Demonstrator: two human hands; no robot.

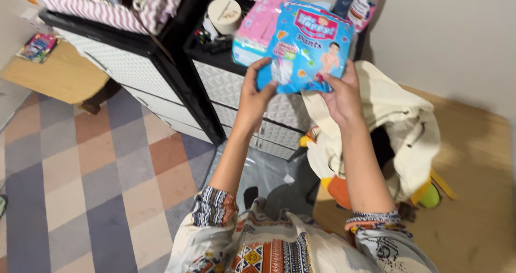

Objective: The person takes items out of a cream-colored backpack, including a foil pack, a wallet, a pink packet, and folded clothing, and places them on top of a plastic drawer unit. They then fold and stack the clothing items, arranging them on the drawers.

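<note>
A blue plastic pack of baby diapers [306, 44] is held up in front of me by both hands, above the top of a black and white drawer unit [242, 98]. My left hand [257, 93] grips its lower left corner. My right hand [339, 93] grips its lower right edge. A pink pack [257, 28] sits on the unit just behind the blue one. Both my sleeves are patterned and pushed up the forearms.
A cream bag [398, 122] stands open on the floor to the right, with orange and green items beside it. A second drawer unit [123, 63] carries striped cloth on top. A round white tub [224, 15], a bottle [365, 1], a wooden board [59, 74] and a checked rug [97, 171] surround me.
</note>
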